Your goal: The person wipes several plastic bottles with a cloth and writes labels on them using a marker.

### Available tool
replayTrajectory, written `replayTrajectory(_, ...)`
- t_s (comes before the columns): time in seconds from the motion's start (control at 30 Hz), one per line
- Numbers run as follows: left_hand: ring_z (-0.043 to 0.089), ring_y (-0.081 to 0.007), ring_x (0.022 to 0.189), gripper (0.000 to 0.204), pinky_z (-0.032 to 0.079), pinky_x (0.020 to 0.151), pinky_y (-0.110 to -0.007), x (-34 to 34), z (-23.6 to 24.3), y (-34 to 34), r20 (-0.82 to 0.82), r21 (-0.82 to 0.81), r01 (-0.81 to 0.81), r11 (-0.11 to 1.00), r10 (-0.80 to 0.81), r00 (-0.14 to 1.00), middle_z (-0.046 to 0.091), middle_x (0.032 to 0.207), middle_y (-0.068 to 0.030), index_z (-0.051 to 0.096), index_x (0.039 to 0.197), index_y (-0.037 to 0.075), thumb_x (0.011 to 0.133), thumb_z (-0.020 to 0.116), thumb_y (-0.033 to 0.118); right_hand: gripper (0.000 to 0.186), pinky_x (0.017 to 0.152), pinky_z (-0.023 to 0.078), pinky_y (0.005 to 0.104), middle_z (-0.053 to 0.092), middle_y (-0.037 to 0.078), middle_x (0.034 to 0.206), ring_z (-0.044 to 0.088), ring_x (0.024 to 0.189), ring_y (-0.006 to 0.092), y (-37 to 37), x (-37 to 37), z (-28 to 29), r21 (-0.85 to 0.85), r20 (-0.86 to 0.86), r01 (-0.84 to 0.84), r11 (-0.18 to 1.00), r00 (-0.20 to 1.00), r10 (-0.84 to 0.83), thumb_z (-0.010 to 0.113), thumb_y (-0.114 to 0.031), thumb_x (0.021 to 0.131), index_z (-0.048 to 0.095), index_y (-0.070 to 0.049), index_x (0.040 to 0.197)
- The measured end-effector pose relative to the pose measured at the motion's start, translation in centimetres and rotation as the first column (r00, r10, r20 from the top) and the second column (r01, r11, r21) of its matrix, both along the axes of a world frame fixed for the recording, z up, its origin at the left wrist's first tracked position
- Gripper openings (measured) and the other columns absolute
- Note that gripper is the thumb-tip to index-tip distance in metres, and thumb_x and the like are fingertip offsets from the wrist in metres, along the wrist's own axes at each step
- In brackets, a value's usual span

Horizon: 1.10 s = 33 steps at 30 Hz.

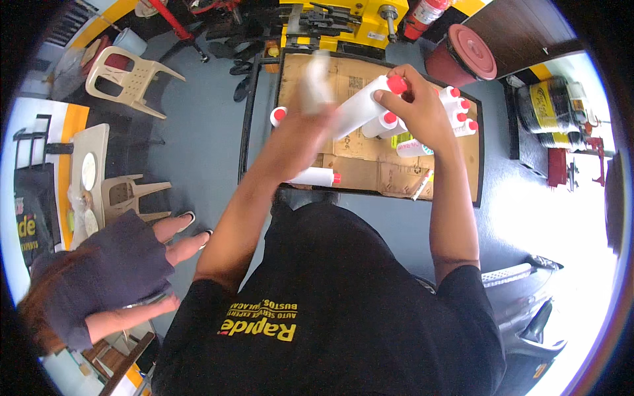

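Observation:
My right hand (419,112) grips a long white bottle (362,105) by its red-capped top, thumb across it. My left hand (307,138), smeared by motion, is closed on a blurred white thing (317,79) I cannot make out, beside that bottle. On the cardboard-covered table (350,171), more white red-capped bottles (454,105) cluster at the right, one (380,127) just under my right hand. A white bottle with printing (413,148) lies near my right wrist. Another bottle (312,177) lies along the near edge; one (279,117) is at the left.
A person in dark clothes (105,277) is at lower left, near plastic chairs (132,82) and a side table (92,138). A yellow machine (360,16) stands beyond my table, with a lidded red bin (462,53) and black drums (548,105) at right.

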State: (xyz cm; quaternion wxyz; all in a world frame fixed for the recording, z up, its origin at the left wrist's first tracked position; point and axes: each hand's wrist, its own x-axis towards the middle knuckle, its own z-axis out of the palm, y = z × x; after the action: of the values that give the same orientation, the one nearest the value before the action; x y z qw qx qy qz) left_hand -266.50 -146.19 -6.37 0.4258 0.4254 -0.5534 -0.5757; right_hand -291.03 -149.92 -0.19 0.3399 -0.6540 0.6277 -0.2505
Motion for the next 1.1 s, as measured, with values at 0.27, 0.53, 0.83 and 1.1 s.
replayTrajectory(0.27,0.067,-0.0379,0.107,0.067,0.051,0.087,-0.042,-10.3,1.5,1.3,0.231,-0.158,0.274,0.949,-0.234,0.945,0.068,0.111,-0.0224,0.043,0.141,0.002,0.103,0.047,0.056,0.058,0.079,0.053,0.0438,0.072,0.021,0.087,0.071,0.085,0.0363,5.2,-4.0,-1.4,-0.175,0.087,0.141,0.974,0.988,-0.127,0.071,-0.051,0.085,0.066,0.003,0.106)
replayTrajectory(0.53,0.069,-0.0232,0.078,0.07,0.055,0.07,-0.034,-11.4,0.5,3.1,-0.153,0.198,0.459,0.866,-0.435,0.887,0.067,0.103,-0.0149,0.053,0.132,0.003,0.102,0.036,0.065,0.059,0.072,0.051,0.0364,0.071,0.013,0.079,0.068,0.074,0.023,5.3,-6.7,-1.9,-0.039,0.198,0.224,0.974,0.957,-0.212,0.067,-0.057,0.087,0.071,0.002,0.092)
replayTrajectory(0.83,0.066,-0.0249,0.11,0.079,0.053,0.093,-0.038,-7.9,0.4,3.3,-0.247,0.349,0.257,0.901,-0.176,0.953,0.065,0.124,-0.0148,0.047,0.144,0.002,0.098,0.046,0.067,0.039,0.069,0.046,0.027,0.065,0.004,0.093,0.059,0.081,0.0099,5.3,-8.8,-2.0,-0.256,0.574,-0.158,0.954,0.769,0.281,0.066,-0.037,0.096,0.066,-0.002,0.113)
replayTrajectory(1.1,0.058,-0.0314,0.122,0.068,0.044,0.104,-0.04,-12.6,3.9,5.1,0.213,-0.23,0.035,0.973,0.015,0.977,0.059,0.13,-0.02,0.04,0.146,-0.003,0.096,0.069,0.033,0.05,0.087,0.049,0.0331,0.064,0.01,0.109,0.061,0.098,0.0178,8.1,-4.8,-2.2,0.018,0.664,-0.036,0.999,0.748,0.015,0.064,-0.031,0.1,0.047,0.0,0.136)
